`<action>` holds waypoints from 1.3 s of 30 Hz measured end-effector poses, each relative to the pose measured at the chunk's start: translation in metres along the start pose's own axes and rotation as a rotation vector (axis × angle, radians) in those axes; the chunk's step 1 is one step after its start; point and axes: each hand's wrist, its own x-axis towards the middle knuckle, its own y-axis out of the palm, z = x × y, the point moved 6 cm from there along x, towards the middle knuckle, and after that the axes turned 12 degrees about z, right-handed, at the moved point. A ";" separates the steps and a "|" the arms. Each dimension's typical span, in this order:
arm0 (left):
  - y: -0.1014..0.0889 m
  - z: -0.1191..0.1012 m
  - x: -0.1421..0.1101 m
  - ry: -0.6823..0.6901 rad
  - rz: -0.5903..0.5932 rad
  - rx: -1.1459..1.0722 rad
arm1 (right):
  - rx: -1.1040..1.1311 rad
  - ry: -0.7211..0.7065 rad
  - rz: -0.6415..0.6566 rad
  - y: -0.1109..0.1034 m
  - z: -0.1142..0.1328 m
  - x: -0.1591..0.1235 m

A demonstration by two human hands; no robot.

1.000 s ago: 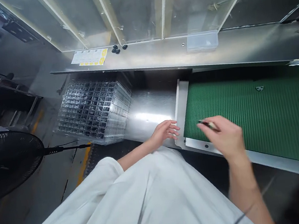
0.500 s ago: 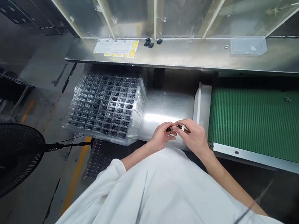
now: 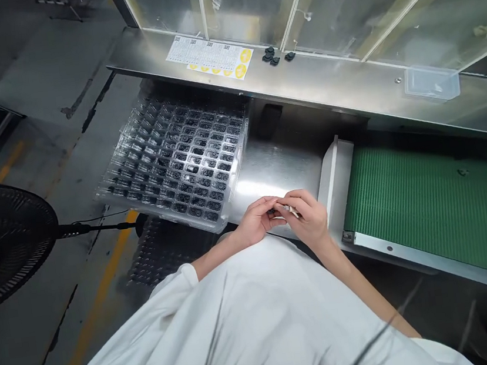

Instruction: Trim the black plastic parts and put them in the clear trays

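Small component (image 3: 288,208), dark with a pale end, pinched above a steel chute (image 3: 271,173); most of it is hidden by the fingers, so its exact shape cannot be made out. A clenched grip is shown on it by both hands: the left hand (image 3: 257,221) and the right hand (image 3: 305,217) are curled inward, with their fingertips meeting on the component. A white cloth sleeve (image 3: 179,276) is seen at the left forearm.

Left of the chute, a stack of clear moulded plastic trays (image 3: 174,161) is shown at a tilt, its rectangular pockets filled with small black parts. A dark perforated mat (image 3: 167,251) is seen below the stack. To the right, a finely ribbed green conveyor belt (image 3: 433,206) is bounded by a steel rail (image 3: 439,259) and a white end guard (image 3: 336,183), and a small black piece (image 3: 462,172) lies on the belt.

A brushed-steel worktop (image 3: 301,74) carries a label sheet (image 3: 210,58) with yellow dots, a cluster of black parts (image 3: 271,56) and a clear plastic box (image 3: 431,82). Transparent panels (image 3: 293,10) rise behind it. A black fan (image 3: 2,242) stands at far left on a concrete floor (image 3: 34,72) marked with a yellow line (image 3: 101,289).
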 end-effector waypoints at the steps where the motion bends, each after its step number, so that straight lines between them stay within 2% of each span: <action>1: -0.001 0.001 0.001 0.007 -0.009 0.001 | 0.002 0.002 0.015 -0.001 0.000 -0.002; 8: 0.000 0.012 0.013 0.008 -0.018 0.039 | 0.033 0.000 -0.005 -0.010 -0.005 -0.015; 15: 0.002 0.015 0.011 0.031 -0.023 0.088 | 0.049 0.001 -0.025 -0.011 -0.008 -0.017; 20: 0.007 0.011 0.010 0.033 -0.036 0.070 | 0.164 0.129 -0.023 -0.015 -0.011 -0.015; 25: 0.017 0.004 0.007 0.054 -0.009 0.055 | 0.242 0.297 -0.087 -0.026 -0.025 -0.023; 29: 0.020 0.003 0.006 0.051 -0.003 0.065 | 0.214 0.294 -0.029 -0.030 -0.028 -0.028; 34: 0.025 0.006 0.005 0.028 0.044 0.083 | 0.192 0.263 0.052 -0.027 -0.019 -0.033; 39: 0.031 0.011 0.005 0.006 0.060 0.139 | 0.030 0.258 0.080 -0.025 -0.014 -0.039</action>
